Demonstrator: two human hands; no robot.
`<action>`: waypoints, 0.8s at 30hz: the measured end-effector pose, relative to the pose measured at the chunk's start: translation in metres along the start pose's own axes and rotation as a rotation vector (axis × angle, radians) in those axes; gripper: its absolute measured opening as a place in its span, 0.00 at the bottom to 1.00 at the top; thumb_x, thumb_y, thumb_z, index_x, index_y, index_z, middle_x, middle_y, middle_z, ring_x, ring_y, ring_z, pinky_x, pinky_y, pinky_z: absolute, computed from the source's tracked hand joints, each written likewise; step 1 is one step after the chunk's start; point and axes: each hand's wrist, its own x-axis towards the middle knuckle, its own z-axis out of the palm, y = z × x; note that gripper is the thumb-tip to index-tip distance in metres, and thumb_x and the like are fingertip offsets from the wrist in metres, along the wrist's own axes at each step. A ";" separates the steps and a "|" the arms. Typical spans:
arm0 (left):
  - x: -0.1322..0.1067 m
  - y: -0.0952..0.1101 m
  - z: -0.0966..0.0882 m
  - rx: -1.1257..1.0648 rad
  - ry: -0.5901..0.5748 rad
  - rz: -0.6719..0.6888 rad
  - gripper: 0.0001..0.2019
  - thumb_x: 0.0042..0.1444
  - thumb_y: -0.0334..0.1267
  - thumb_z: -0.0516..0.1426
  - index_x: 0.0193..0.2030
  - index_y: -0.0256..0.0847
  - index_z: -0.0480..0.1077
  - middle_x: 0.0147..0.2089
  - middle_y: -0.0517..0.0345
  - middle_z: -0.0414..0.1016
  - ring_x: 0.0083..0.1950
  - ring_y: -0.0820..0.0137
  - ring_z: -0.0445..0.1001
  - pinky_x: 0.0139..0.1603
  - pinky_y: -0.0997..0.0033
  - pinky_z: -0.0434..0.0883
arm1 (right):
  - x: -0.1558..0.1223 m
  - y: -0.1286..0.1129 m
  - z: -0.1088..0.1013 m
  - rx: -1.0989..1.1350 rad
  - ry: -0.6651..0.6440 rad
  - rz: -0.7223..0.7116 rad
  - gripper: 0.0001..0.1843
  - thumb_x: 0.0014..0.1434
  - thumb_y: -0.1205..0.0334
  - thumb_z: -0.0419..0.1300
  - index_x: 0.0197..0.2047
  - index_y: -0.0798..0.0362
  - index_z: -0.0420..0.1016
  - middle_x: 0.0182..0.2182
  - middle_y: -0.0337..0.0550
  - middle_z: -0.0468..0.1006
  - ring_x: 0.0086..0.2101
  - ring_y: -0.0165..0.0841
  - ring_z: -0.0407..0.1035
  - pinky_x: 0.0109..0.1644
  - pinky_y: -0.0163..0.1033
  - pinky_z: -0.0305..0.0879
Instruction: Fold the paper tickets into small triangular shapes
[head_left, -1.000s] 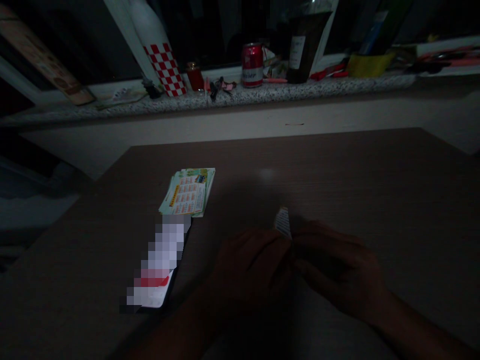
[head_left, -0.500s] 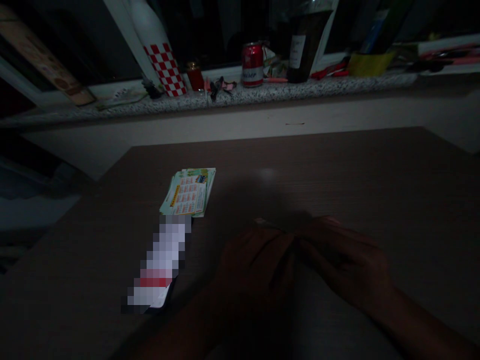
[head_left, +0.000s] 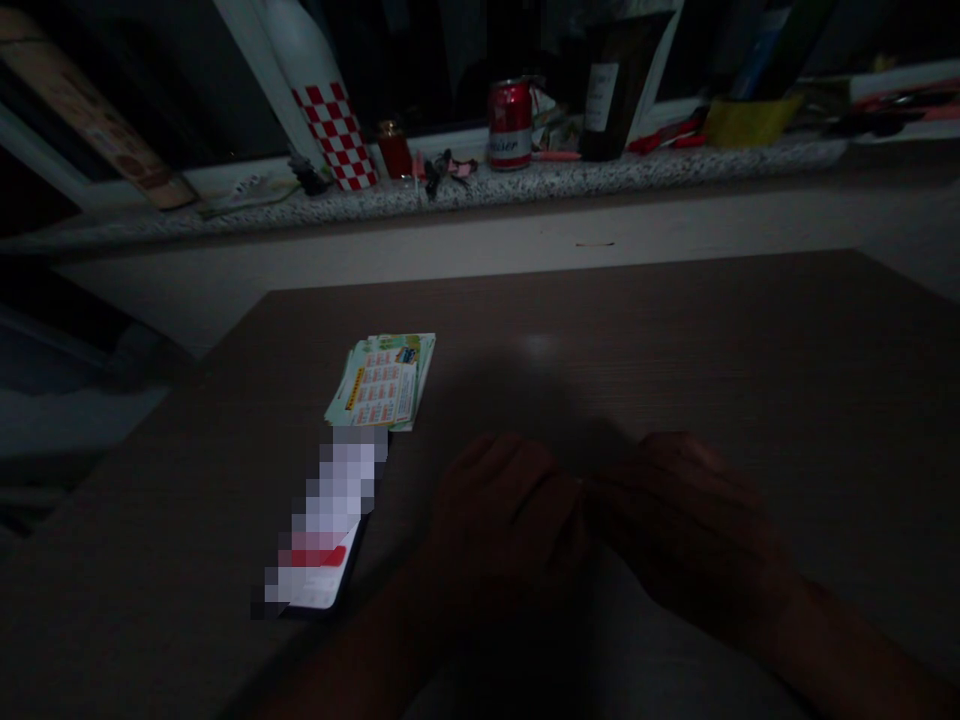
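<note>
In the dim light my left hand [head_left: 510, 510] and my right hand [head_left: 690, 530] meet low over the table, fingertips touching or nearly so. Both have their fingers curled and pressed together. Whatever they pinch, if anything, is hidden by the fingers and shadow. To the left of my left hand lies a phone [head_left: 319, 592] with a lit screen, mostly blurred out by blocks. A stack of green printed cards [head_left: 379, 385], the top one bearing a grid of small orange figures, rests just beyond the phone.
The brown wooden table [head_left: 675, 340] ends at a white wall under a speckled stone sill [head_left: 465, 195]. On the sill stand a red-checked white bottle [head_left: 337, 135], a small red jar [head_left: 394, 150], a red can [head_left: 510, 125], a dark labelled container [head_left: 607, 95] and a yellow holder [head_left: 750, 120].
The small pale piece that showed at my left fingertips is out of sight. My left fingers have curled in, and my right hand has turned slightly. Phone and cards lie as before.
</note>
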 end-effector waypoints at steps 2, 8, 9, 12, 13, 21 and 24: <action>0.001 -0.001 0.000 -0.002 -0.009 0.008 0.07 0.56 0.30 0.55 0.28 0.37 0.69 0.27 0.57 0.70 0.30 0.71 0.64 0.31 0.68 0.63 | 0.001 -0.002 -0.001 -0.003 -0.013 -0.015 0.07 0.59 0.72 0.59 0.40 0.53 0.74 0.31 0.41 0.79 0.31 0.34 0.71 0.39 0.46 0.63; 0.002 -0.002 -0.004 0.008 -0.091 0.039 0.07 0.57 0.32 0.54 0.28 0.37 0.69 0.28 0.57 0.69 0.30 0.70 0.64 0.30 0.67 0.62 | 0.002 -0.009 -0.003 -0.049 -0.081 -0.007 0.09 0.62 0.73 0.55 0.34 0.53 0.74 0.31 0.40 0.79 0.30 0.33 0.68 0.42 0.49 0.62; 0.002 -0.002 -0.005 0.006 -0.100 0.045 0.07 0.57 0.32 0.54 0.28 0.37 0.69 0.28 0.56 0.69 0.30 0.70 0.64 0.30 0.67 0.61 | 0.002 -0.009 -0.003 -0.051 -0.093 -0.017 0.09 0.62 0.73 0.55 0.34 0.53 0.74 0.32 0.41 0.79 0.30 0.33 0.68 0.43 0.49 0.61; 0.003 -0.001 -0.005 -0.003 -0.116 0.042 0.07 0.56 0.32 0.55 0.28 0.37 0.69 0.28 0.57 0.69 0.30 0.70 0.64 0.29 0.67 0.60 | 0.002 -0.009 -0.003 -0.067 -0.120 -0.023 0.10 0.62 0.73 0.54 0.33 0.53 0.74 0.32 0.42 0.78 0.30 0.34 0.67 0.43 0.51 0.60; 0.003 -0.001 -0.005 -0.007 -0.118 0.037 0.07 0.56 0.32 0.55 0.27 0.38 0.68 0.28 0.57 0.69 0.29 0.70 0.64 0.29 0.67 0.60 | 0.002 -0.009 -0.003 -0.072 -0.116 -0.021 0.10 0.61 0.73 0.54 0.33 0.53 0.74 0.32 0.42 0.78 0.30 0.35 0.67 0.43 0.51 0.60; 0.004 -0.001 -0.003 0.001 -0.104 -0.049 0.06 0.53 0.31 0.56 0.25 0.38 0.66 0.27 0.57 0.68 0.30 0.70 0.64 0.30 0.68 0.59 | 0.001 -0.010 -0.005 -0.098 -0.043 -0.015 0.08 0.58 0.73 0.59 0.33 0.50 0.73 0.30 0.39 0.79 0.30 0.35 0.70 0.44 0.49 0.62; 0.004 -0.003 -0.005 0.047 -0.067 -0.073 0.04 0.49 0.30 0.56 0.25 0.38 0.66 0.27 0.58 0.68 0.29 0.70 0.64 0.30 0.68 0.60 | 0.001 -0.010 -0.006 -0.086 0.030 -0.028 0.05 0.57 0.71 0.62 0.37 0.52 0.74 0.30 0.39 0.80 0.29 0.33 0.71 0.42 0.48 0.63</action>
